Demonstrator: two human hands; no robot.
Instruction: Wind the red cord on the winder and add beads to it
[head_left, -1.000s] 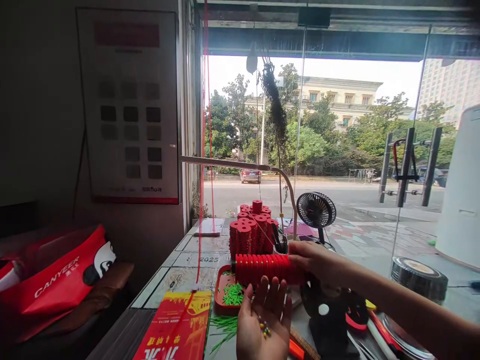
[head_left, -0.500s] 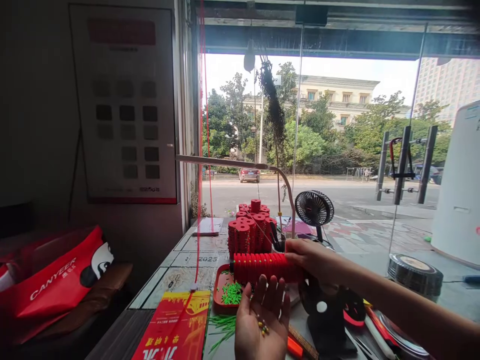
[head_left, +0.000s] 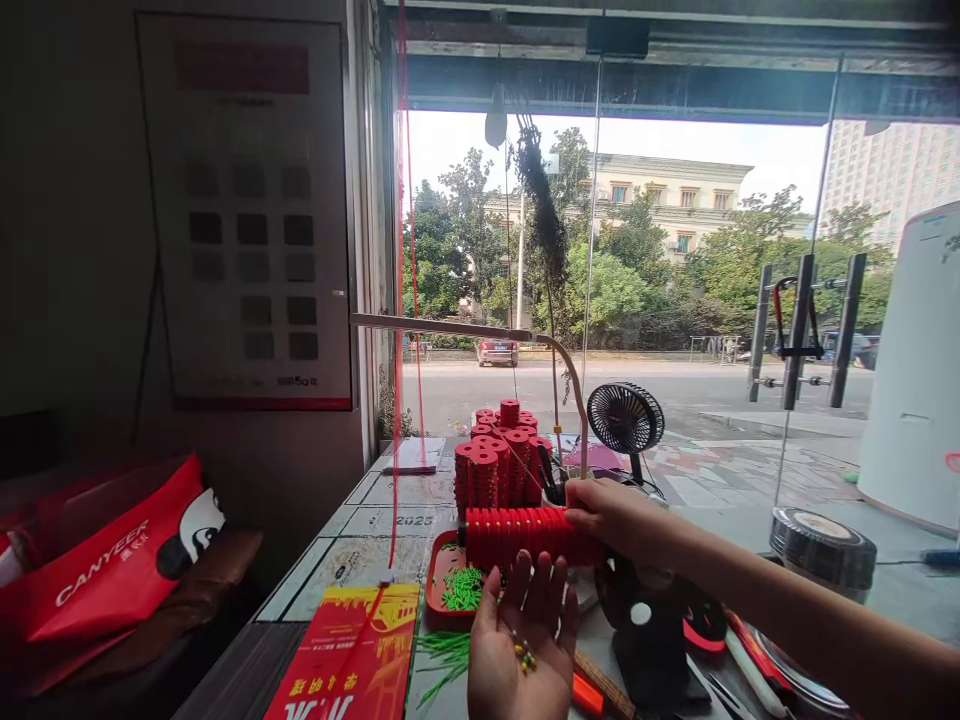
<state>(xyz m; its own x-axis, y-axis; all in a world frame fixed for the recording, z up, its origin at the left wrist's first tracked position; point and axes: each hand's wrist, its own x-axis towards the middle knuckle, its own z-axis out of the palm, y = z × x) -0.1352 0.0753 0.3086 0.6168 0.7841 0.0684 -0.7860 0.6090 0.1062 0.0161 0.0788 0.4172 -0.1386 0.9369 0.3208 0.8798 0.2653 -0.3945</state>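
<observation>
My left hand [head_left: 519, 640] is turned palm up and cupped, its fingers slightly curled and apart. Several small yellow, green and dark beads [head_left: 523, 652] lie in that palm. My right hand [head_left: 611, 512] is closed over the right end of a row of red spools [head_left: 517, 538], which lies sideways beyond my left fingertips. Small coloured dots run along the top of the row. Its right end is hidden by my hand. Left of my left hand, a red tray [head_left: 433, 575] contains many small green pieces [head_left: 461, 588].
Stacks of red spools [head_left: 496, 470] stand behind the row. A small black fan [head_left: 626, 418] and a curved pole [head_left: 579, 395] are nearby. Red cords [head_left: 395, 480] hang above a red-yellow packet [head_left: 349, 650]. Green strands [head_left: 444, 655], an orange-handled tool [head_left: 587, 694] and a black stand [head_left: 649, 655] sit close by.
The view has shifted slightly. Both hands keep nearly the same pose, with the beads still in my left palm and my right hand on the row.
</observation>
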